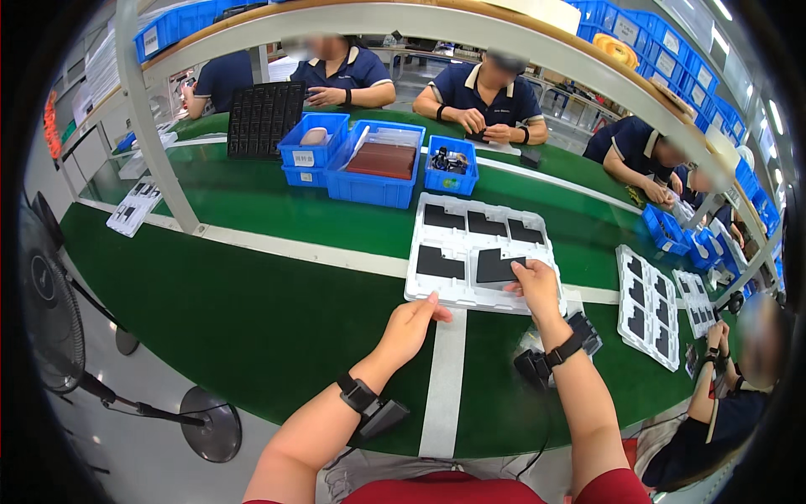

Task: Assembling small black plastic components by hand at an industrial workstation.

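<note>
A white moulded tray [453,296] lies on the green table in front of me. Flat black plates with a notched corner [441,261] sit in several of its pockets. My right hand [539,290] pinches another black plate [495,265] by its right edge, tilted over a front pocket; whether its underside touches the tray is hidden. At the tray's near left edge is my left hand [410,328], fingers apart and nothing in them. Its fingertips reach the rim, though I cannot tell whether they touch it.
Blue bins [369,186] stand beyond the tray, one holding brown flat pieces. Black devices [534,366] lie by my right wrist. More loaded trays [646,307] are at the right. A metal post [159,126] rises at the left. Co-workers [491,92] sit across the table.
</note>
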Tool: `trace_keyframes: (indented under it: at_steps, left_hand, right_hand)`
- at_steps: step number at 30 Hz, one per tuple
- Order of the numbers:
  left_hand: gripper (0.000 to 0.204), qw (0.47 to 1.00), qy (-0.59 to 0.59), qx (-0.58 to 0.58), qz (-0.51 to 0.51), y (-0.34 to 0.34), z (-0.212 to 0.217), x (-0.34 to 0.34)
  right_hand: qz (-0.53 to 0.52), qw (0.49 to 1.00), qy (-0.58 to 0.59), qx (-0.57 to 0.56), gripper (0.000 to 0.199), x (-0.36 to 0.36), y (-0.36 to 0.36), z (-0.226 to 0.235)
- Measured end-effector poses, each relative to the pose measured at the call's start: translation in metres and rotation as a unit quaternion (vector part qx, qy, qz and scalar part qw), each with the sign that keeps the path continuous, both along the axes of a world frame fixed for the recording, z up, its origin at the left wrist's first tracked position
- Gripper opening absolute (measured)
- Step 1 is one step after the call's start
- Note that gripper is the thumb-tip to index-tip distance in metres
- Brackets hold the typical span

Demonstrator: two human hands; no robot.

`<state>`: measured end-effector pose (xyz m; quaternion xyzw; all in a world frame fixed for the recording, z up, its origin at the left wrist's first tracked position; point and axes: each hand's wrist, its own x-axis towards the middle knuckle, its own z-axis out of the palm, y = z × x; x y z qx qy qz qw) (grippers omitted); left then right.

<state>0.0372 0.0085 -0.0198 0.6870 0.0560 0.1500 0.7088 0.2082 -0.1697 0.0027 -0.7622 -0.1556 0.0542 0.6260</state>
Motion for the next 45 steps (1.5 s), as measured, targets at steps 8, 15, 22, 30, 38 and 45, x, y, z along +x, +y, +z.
trace_keyframes:
  at_steps: [8, 15, 22, 30, 38, 45]
  left_hand:
    - [0.039, 0.997, 0.013, 0.065, 0.029, -0.002, -0.005, 0.000]
    - [0.035, 0.991, 0.025, 0.130, 0.033, -0.001, -0.004, -0.004]
    - [0.032, 0.989, -0.009, 0.137, 0.045, -0.005, -0.012, 0.002]
    - [0.031, 0.990, 0.009, 0.133, 0.040, -0.005, 0.000, 0.000]
    - [0.029, 0.991, 0.020, 0.127, 0.019, -0.005, -0.005, 0.000]
    - [0.029, 0.993, 0.019, 0.117, 0.016, -0.004, -0.006, -0.001]
  right_hand:
    - [-0.020, 0.970, -0.097, -0.224, 0.030, 0.024, 0.012, -0.020]
    - [-0.052, 0.828, -0.282, -0.482, 0.039, 0.007, 0.017, -0.006]
    - [-0.019, 0.855, -0.315, -0.411, 0.037, 0.002, -0.003, -0.004]
    - [-0.108, 0.930, -0.175, -0.305, 0.038, 0.008, -0.161, 0.014]
    - [-0.013, 0.858, -0.120, -0.499, 0.063, -0.029, -0.200, -0.017]
    - [-0.029, 0.857, -0.163, -0.488, 0.051, -0.031, -0.199, -0.015]
